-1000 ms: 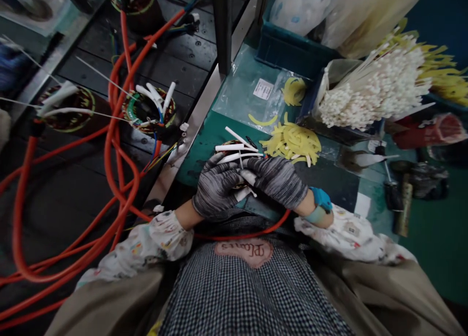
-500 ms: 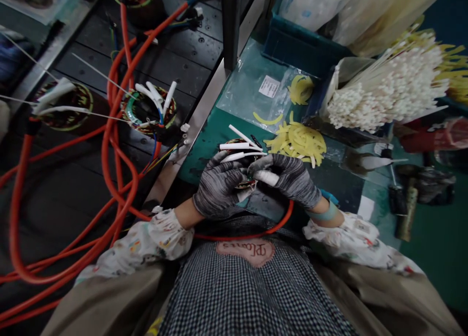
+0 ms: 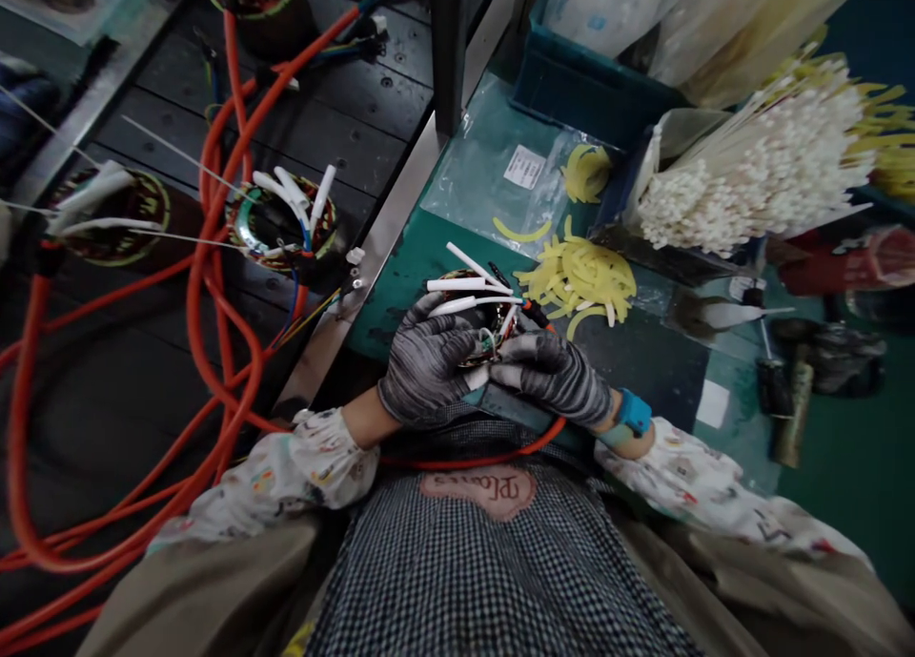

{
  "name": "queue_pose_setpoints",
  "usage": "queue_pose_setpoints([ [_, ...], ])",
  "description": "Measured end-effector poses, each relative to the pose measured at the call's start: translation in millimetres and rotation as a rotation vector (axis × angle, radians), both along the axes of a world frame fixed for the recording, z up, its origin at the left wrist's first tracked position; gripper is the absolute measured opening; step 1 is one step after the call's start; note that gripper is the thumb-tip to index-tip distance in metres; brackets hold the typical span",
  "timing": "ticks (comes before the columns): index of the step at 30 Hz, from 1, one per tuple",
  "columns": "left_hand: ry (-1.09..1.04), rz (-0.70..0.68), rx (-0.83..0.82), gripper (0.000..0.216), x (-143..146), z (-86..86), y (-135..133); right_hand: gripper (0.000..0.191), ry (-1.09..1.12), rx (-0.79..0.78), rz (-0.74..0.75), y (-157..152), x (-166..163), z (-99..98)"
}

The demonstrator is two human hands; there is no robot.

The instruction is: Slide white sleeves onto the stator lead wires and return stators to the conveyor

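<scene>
Between my gloved hands is a motor stator [image 3: 486, 342], a ring of copper windings with a red cable. White sleeves [image 3: 457, 284] stick out from its far side toward the left. My left hand [image 3: 433, 361] is wrapped round the stator's left side, thumb over the near rim. At the right rim, my right hand [image 3: 558, 371] has its fingers closed against the stator near a thin greenish-white cord [image 3: 489, 338]. Part of the stator is hidden under both hands.
Yellow curved strips [image 3: 579, 271] lie beyond the stator on the green bench. A box of white-tipped ties [image 3: 750, 171] stands right of them. Left are more stators [image 3: 282, 214] with red cables [image 3: 207, 333] on a dark slatted conveyor. A screwdriver [image 3: 776, 380] lies far right.
My right hand has moved down along the stator's right rim and turned, uncovering the red cable joint and the inner windings. My left hand keeps its hold. Conveyor stators appear slightly further left.
</scene>
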State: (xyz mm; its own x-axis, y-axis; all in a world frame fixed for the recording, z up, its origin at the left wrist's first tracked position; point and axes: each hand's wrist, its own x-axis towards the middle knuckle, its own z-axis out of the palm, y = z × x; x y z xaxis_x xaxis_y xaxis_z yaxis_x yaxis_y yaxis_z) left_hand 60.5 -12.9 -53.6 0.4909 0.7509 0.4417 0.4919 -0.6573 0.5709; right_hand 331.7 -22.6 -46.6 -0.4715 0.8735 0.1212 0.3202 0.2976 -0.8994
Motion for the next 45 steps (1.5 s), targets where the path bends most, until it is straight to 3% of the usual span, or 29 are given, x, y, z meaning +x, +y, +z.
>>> queue_pose_setpoints([
  [3, 0.032, 0.005, -0.045, 0.027, -0.5, -1.8, 0.7, 0.019, 0.068, 0.132, 0.183, -3.6, -4.1, 1.6],
  [5, 0.032, -0.007, -0.038, 0.031, -1.4, -2.0, 2.9, 0.023, 0.076, 0.175, 0.222, -1.2, -16.6, 2.9],
  [11, 0.002, -0.011, 0.115, 0.018, -4.0, -6.7, 5.9, 0.031, -0.072, 0.172, -0.249, 30.5, -59.0, 5.5],
  [14, 0.093, 0.017, 0.211, 0.019, -8.0, -12.0, -2.6, 0.022, -0.057, 0.251, -0.496, 35.5, -48.6, 8.6],
  [16, 0.160, 0.065, 0.301, 0.023, -15.6, -14.7, -7.8, 0.031, -0.105, 0.253, -0.526, 33.1, -34.8, 6.5],
  [18, 0.174, 0.101, 0.386, 0.030, -28.3, -15.6, -8.0, 0.046, -0.178, 0.183, -0.410, 34.6, -24.4, 1.3],
  [23, 0.136, -0.023, 0.371, 0.051, -67.7, -9.7, 15.7, 0.045, -0.248, 0.061, -0.034, 86.3, -30.2, 0.7],
  [26, 0.188, -0.115, 0.366, 0.046, -80.1, -6.6, 31.3, 0.044, -0.218, 0.033, 0.186, 123.1, -47.2, 12.4],
  [28, 0.209, -0.183, 0.367, 0.039, -81.9, -8.9, 36.8, 0.043, -0.204, 0.107, 0.208, 130.0, -53.9, 19.4],
  [31, 0.187, -0.195, 0.371, 0.043, -76.7, -17.1, 36.7, 0.051, -0.198, 0.296, 0.015, 114.5, -38.8, 28.4],
  [34, 0.157, -0.096, 0.399, 0.046, -62.1, -22.0, 29.4, 0.040, -0.268, 0.453, -0.367, 99.5, 9.1, 40.8],
  [36, 0.156, -0.002, 0.410, 0.038, -48.6, -20.7, 23.8, 0.032, -0.409, 0.567, -0.636, 106.2, 45.9, 49.8],
  [38, 0.141, 0.092, 0.413, 0.029, -35.4, -17.9, 19.5, 0.027, -0.537, 0.633, -0.781, 128.4, 75.2, 55.1],
  [40, 0.112, 0.151, 0.403, 0.024, -25.9, -15.8, 17.0, 0.025, -0.581, 0.634, -0.830, 161.2, 92.4, 53.7],
  [45, 0.065, 0.172, 0.419, 0.023, -20.2, -14.4, 17.4, 0.014, -0.476, 0.490, -0.971, 232.8, 94.7, 35.6],
])
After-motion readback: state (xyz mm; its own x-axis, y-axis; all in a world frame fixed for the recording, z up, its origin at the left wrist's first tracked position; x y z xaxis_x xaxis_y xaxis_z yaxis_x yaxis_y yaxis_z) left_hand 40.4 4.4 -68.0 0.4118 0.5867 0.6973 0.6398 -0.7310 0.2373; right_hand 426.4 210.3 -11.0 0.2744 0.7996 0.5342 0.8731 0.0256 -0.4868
